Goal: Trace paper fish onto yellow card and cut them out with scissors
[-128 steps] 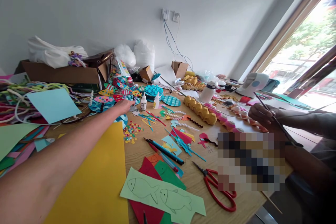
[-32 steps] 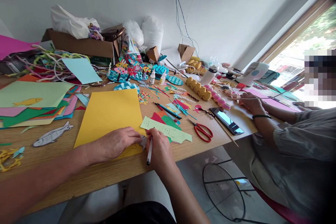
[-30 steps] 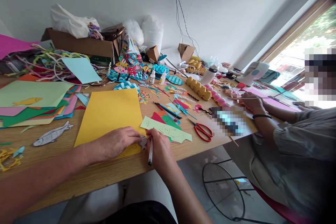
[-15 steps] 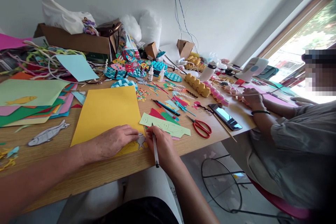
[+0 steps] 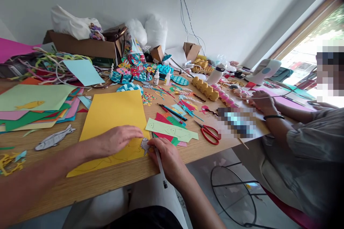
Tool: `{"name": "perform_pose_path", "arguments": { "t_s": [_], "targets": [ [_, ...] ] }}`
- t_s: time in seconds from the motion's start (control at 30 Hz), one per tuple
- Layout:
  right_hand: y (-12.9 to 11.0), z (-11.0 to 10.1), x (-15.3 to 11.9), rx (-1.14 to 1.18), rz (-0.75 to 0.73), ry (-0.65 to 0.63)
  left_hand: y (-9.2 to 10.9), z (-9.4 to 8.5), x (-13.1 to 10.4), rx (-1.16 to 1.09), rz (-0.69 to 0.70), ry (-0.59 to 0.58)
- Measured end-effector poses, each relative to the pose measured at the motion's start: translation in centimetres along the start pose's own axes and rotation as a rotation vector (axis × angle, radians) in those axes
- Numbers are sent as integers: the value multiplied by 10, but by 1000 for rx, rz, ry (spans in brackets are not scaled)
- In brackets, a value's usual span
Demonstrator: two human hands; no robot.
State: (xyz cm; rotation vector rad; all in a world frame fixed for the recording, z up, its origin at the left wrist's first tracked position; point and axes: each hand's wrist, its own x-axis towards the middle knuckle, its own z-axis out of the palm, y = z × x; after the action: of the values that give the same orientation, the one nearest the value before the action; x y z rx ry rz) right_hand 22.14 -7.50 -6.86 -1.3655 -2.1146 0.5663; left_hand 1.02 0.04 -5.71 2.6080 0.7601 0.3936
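A yellow sheet (image 5: 115, 111) with pencilled outlines lies at the table's front edge. My left hand (image 5: 118, 139) is over it, fingers extended and apart from any object, palm down. At the sheet's right edge is a small grey paper fish (image 5: 145, 145), touched by the fingertips of my right hand (image 5: 166, 154). That hand also holds a pen (image 5: 161, 168), its capped end toward me. Just beyond lies a pale green strip (image 5: 172, 130) with fish drawings, on red and green scraps. A larger grey paper fish (image 5: 55, 137) is at the left.
Red-handled scissors (image 5: 211, 135) and several pens (image 5: 173, 112) lie right of centre. Stacked coloured paper (image 5: 34, 96) fills the left. Decorated blue pieces and glue bottles (image 5: 167, 78) stand behind. A person (image 5: 317, 132) works at the right.
My left hand has lifted slightly and uncovered more outlines on the yellow sheet. My right hand has drawn the pen back from the green strip and reached the small fish. The view has shifted slightly.
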Motion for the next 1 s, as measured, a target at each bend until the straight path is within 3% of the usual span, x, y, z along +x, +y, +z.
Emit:
{"name": "perform_pose_path", "arguments": {
  "t_s": [0.2,0.33,0.57,0.83,1.0],
  "targets": [
    [3,2,0,-22,-16,16,-13,-49,-4,-56,-177,63],
    [7,3,0,-13,-39,10,-15,-58,-7,-68,-228,51],
    [5,3,-1,-29,-65,29,-15,-39,-5,-60,-178,-47],
    [7,6,-2,-5,-71,52,4,-6,7,-19,28,-160],
    [8,5,-3,15,-69,49,8,-1,7,22,100,-172]
  ]
}}
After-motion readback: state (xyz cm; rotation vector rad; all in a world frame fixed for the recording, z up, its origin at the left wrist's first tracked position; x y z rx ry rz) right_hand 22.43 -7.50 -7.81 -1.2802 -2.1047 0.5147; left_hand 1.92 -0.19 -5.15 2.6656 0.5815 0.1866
